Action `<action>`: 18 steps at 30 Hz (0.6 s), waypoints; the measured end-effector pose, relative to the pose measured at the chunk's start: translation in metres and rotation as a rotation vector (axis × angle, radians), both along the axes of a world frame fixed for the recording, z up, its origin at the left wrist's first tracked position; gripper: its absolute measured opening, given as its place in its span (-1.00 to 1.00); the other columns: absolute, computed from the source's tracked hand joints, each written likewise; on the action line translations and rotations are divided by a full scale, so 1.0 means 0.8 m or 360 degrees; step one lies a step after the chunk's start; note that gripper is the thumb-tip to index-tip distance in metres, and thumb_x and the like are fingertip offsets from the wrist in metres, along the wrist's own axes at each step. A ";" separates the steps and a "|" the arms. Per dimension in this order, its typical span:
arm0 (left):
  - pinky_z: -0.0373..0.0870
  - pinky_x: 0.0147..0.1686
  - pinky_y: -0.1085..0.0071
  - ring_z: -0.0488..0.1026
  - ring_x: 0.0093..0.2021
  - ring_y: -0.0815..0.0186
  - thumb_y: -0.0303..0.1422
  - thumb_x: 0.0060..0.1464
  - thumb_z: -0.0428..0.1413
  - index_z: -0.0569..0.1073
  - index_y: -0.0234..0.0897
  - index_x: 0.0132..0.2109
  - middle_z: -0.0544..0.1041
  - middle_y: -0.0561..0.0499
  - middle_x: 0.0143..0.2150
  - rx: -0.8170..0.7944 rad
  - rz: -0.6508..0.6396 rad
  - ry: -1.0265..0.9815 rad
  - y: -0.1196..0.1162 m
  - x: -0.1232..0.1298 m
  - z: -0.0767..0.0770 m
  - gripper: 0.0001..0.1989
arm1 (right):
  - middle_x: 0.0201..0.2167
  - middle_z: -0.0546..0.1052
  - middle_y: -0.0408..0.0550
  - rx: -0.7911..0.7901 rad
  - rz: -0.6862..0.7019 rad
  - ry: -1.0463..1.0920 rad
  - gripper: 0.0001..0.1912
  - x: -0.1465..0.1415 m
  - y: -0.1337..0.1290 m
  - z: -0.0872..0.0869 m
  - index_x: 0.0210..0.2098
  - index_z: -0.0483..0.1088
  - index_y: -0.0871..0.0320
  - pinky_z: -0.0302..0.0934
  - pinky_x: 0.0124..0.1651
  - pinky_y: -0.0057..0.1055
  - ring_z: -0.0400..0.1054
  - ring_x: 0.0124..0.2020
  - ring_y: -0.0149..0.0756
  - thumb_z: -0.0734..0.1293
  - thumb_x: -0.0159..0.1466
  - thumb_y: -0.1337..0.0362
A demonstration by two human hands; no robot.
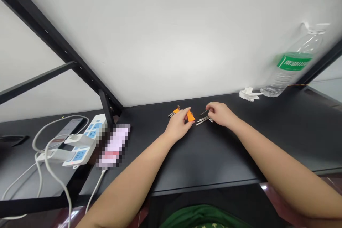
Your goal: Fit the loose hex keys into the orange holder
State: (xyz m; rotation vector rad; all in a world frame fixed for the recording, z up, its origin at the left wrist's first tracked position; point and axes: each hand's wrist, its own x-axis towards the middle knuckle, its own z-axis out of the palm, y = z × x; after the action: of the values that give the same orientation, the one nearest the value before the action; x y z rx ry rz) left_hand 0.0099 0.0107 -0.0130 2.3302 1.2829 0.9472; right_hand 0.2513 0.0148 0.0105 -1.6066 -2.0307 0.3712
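Note:
Near the back middle of the black table, my left hand (pixel 178 124) closes its fingers round an orange holder (pixel 190 116). Another orange piece with thin metal rods (pixel 174 112) shows just beyond that hand; whether the two orange parts join is hidden behind my fingers. My right hand (pixel 219 113) pinches a thin dark hex key (pixel 205 112) between thumb and fingers, its tip pointing left toward the holder. Under the right fingertips, several silvery hex keys (pixel 203 120) with bent ends lie in a loose bunch on the tabletop.
A big clear bottle (pixel 290 67) with a green label leans at the back right, beside crumpled white tissue (pixel 249 94). On the left are a pixelated phone (pixel 114 146) on a cable, a white power strip (pixel 85 146) with plugs, and another phone (pixel 68 131). A white wall (pixel 171 42) rises behind.

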 end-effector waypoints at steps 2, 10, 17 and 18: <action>0.41 -0.30 0.39 0.44 -0.45 0.35 -0.37 0.09 0.26 0.28 -0.17 0.34 0.47 0.16 -0.43 -0.0108 -0.0030 -0.0056 0.000 -0.001 0.002 -0.32 | -0.27 0.54 -0.06 -0.0043 0.0023 -0.0168 -0.71 0.007 0.005 -0.004 -0.17 0.52 0.17 0.19 -0.16 -0.45 0.36 -0.28 -0.36 0.23 0.19 0.43; 0.45 -0.27 0.39 0.48 -0.44 0.37 -0.40 0.09 0.28 0.46 -0.22 0.15 0.53 0.13 -0.43 -0.0017 -0.0034 -0.0206 -0.006 0.003 0.007 -0.54 | -0.10 0.53 0.06 -0.0038 0.0151 -0.0391 -0.72 0.002 -0.004 -0.010 -0.13 0.57 0.11 0.25 0.03 -0.33 0.40 -0.04 -0.19 0.26 0.26 0.36; 0.42 -0.34 0.44 0.50 -0.43 0.38 -0.32 0.12 0.28 0.46 -0.22 -0.10 0.55 0.12 -0.38 0.0076 -0.0132 -0.0147 -0.005 0.002 0.007 -0.77 | -0.18 0.58 -0.07 -0.0026 0.0320 0.0472 -0.76 -0.028 -0.024 0.008 -0.16 0.56 0.09 0.34 -0.11 -0.38 0.45 -0.22 -0.34 0.28 0.34 0.17; 0.41 -0.34 0.44 0.50 -0.44 0.40 -0.32 0.12 0.27 0.46 -0.23 -0.15 0.55 0.12 -0.37 0.0131 -0.0170 -0.0143 -0.006 0.003 0.008 -0.81 | -0.18 0.59 -0.09 -0.0112 0.0347 0.0603 -0.75 -0.033 -0.026 0.008 -0.15 0.55 0.08 0.35 -0.12 -0.38 0.47 -0.23 -0.34 0.29 0.34 0.12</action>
State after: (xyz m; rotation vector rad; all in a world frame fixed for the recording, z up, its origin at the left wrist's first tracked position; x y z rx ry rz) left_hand 0.0119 0.0062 -0.0067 2.3621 1.0928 1.0751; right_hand 0.2250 -0.0061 0.0173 -1.2406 -1.9136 0.7722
